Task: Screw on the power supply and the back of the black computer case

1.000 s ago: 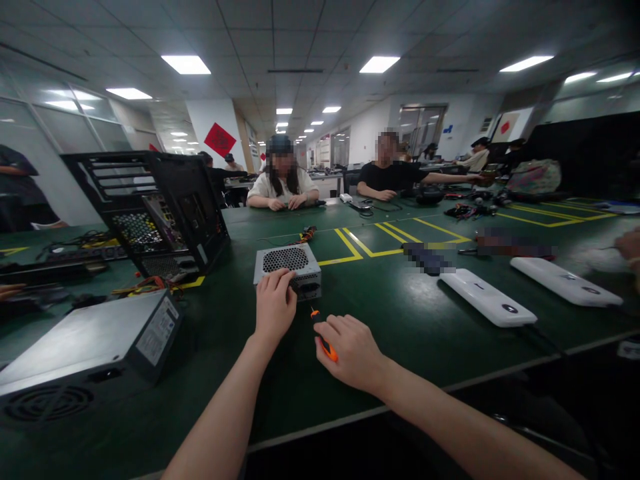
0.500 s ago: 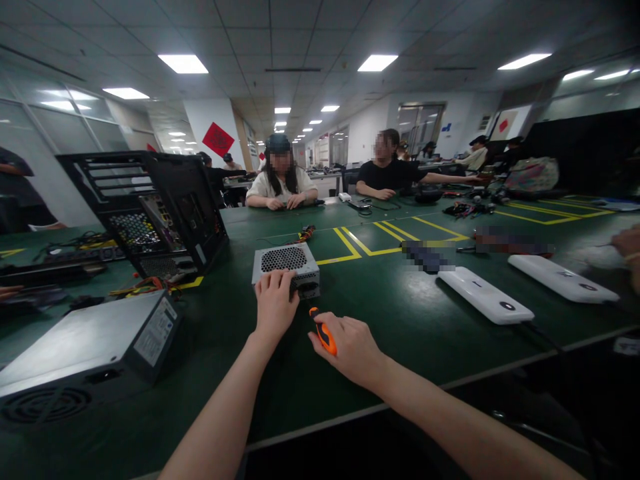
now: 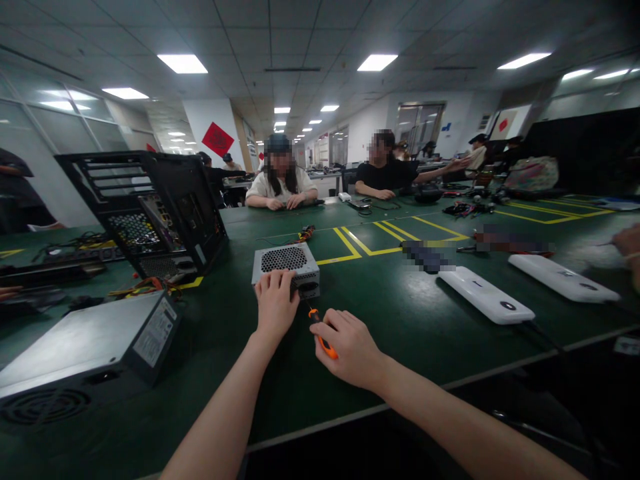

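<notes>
A small grey computer power supply [image 3: 290, 257] with a honeycomb vent on top lies on the green table in front of me. My left hand [image 3: 275, 297] grips its near left side, fingers over the top edge and the thumb by the near face. In my right hand [image 3: 347, 343] is an orange and black screwdriver [image 3: 327, 347], its handle wrapped by my fingers. The thin shaft points up and left to the near face of the power supply, close to the socket. Whether the tip sits in a screw is too small to tell.
At left stand a larger power supply [image 3: 95, 353] and an open black computer case [image 3: 150, 207], with cables between. White power banks [image 3: 485, 293] lie at right near a blurred-out item [image 3: 427, 257]. Two people sit across the table [image 3: 400, 360]; another person's hand [image 3: 629, 247] shows at far right.
My right hand and the screwdriver handle have shifted slightly, with the handle turned in the fingers. My left hand and the power supply stay put. Across the table, one person's outstretched arm has risen.
</notes>
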Action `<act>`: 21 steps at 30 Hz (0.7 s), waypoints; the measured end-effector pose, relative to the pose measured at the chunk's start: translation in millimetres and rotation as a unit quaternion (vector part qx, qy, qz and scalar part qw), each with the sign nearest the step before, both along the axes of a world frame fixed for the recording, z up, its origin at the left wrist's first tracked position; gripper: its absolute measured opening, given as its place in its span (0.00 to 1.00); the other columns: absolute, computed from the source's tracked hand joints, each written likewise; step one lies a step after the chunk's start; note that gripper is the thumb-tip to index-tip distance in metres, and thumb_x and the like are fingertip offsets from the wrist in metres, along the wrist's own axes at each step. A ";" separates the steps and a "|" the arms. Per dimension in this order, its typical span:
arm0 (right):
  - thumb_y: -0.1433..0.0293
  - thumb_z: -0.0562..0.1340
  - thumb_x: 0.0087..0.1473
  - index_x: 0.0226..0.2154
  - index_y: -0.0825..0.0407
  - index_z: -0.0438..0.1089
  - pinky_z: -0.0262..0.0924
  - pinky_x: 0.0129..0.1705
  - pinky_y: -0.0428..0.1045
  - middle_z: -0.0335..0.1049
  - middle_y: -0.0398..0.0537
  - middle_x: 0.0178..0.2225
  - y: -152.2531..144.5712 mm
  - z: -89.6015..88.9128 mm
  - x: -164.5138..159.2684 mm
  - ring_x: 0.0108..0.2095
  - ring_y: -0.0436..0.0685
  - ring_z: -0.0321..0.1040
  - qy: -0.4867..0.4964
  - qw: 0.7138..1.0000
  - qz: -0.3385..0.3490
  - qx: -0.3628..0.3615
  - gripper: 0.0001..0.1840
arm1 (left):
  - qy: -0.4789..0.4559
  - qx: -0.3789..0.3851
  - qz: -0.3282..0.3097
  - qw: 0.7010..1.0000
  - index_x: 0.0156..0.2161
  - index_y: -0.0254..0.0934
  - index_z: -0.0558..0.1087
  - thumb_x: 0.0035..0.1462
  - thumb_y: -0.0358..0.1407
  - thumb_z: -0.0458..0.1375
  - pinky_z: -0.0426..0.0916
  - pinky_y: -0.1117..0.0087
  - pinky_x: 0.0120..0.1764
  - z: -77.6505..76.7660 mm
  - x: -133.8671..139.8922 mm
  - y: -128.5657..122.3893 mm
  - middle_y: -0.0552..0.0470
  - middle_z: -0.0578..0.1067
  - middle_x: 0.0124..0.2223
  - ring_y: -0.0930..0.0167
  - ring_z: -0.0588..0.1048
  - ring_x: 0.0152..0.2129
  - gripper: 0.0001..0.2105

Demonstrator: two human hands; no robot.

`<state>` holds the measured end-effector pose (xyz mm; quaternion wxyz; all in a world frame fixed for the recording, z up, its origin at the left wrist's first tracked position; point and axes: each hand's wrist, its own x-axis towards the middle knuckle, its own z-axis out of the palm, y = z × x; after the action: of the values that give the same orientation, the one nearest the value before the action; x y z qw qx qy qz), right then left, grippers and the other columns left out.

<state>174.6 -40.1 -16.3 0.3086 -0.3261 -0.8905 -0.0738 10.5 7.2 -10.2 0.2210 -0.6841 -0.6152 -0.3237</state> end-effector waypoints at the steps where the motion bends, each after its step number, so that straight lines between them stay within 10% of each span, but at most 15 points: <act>1: 0.70 0.53 0.51 0.34 0.52 0.66 0.51 0.33 0.47 0.61 0.47 0.30 -0.3 0.5 -0.2 0.30 0.52 0.58 0.005 1.000 0.003 -0.007 0.08 | 0.000 0.000 -0.001 1.000 0.44 0.40 0.65 0.46 0.31 0.53 0.56 0.60 0.44 -0.1 0.0 0.1 0.47 0.65 0.44 0.62 0.60 0.43 0.16; 21: 0.67 0.51 0.54 0.38 0.54 0.62 0.50 0.33 0.47 0.63 0.47 0.29 -0.9 1.6 -3.0 0.29 0.51 0.59 0.009 1.000 -0.001 -0.020 0.11 | -0.004 -0.011 0.009 1.000 0.44 0.40 0.65 0.48 0.31 0.53 0.56 0.59 0.43 1.7 1.3 -0.5 0.45 0.65 0.44 0.62 0.60 0.43 0.15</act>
<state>171.6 -41.0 -14.7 0.3102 -0.3335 -0.8887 -0.0527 11.8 6.7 -8.5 0.2139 -0.6795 -0.6257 -0.3179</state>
